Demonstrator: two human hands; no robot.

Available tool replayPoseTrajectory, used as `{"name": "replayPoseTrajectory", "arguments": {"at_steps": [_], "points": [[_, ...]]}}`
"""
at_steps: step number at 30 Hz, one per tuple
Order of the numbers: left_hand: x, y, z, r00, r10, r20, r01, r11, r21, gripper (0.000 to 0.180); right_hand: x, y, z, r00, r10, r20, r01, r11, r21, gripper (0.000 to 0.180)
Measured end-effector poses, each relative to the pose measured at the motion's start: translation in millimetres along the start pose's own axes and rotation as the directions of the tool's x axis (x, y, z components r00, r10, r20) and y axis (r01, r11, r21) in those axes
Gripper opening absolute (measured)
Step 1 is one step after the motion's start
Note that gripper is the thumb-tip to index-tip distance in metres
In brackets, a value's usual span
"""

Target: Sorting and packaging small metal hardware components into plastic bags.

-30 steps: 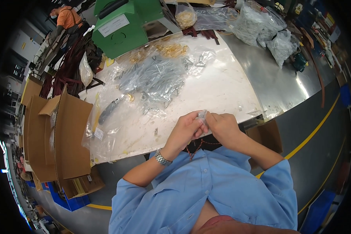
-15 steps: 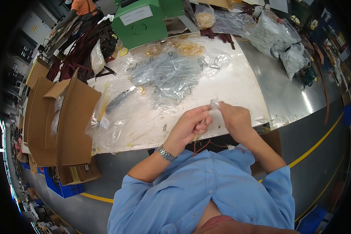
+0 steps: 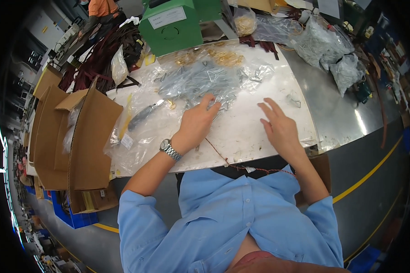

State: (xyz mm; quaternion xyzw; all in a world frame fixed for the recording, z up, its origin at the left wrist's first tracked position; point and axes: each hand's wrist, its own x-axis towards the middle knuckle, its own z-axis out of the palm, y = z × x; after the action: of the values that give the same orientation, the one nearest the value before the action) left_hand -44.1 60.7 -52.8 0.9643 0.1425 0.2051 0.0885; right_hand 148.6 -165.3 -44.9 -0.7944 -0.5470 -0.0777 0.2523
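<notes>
One small clear-plastic packet (image 3: pixel 294 100) lies apart, many slim grey metal pieces (image 3: pixel 205 78) remain heaped, my right hand (image 3: pixel 280 128) spreads empty, and from here my left hand's (image 3: pixel 194 126) grip I can't tell.

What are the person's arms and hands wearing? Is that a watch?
Yes, a silver watch with a metal link band, on the left wrist. The light blue shirt sleeves leave both forearms bare. The left hand and right hand wear no gloves.

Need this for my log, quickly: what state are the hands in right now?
Left hand: finger and thumb apart by the metal pieces; whether it holds anything cannot be told.
Right hand: open over the white table, nothing visible in it.
</notes>
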Motion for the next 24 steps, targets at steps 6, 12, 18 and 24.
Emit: {"name": "replayPoseTrajectory", "arguments": {"at_steps": [6,12,18,24], "points": [[-3,-17,-1,0.969,0.106,-0.225,-0.132,0.986,-0.104,0.028,-6,-22,20,0.992,-0.104,0.065,0.086,0.968,0.234,0.045],[-8,-11,-9,0.945,-0.224,-0.238,0.108,0.902,-0.418,0.031,35,-45,28,0.999,-0.009,0.053,-0.02,0.856,0.516,0.046],[-16,2,-4,0.998,-0.019,-0.054,0.019,1.0,0.004,0.04,45,-29,79,0.963,-0.256,-0.089,0.271,0.929,0.253,0.052],[2,-21,11,0.96,0.199,-0.197,-0.202,0.979,0.003,0.039,34,-16,77,0.998,-0.058,0.021,0.043,0.904,0.426,0.051]]}}
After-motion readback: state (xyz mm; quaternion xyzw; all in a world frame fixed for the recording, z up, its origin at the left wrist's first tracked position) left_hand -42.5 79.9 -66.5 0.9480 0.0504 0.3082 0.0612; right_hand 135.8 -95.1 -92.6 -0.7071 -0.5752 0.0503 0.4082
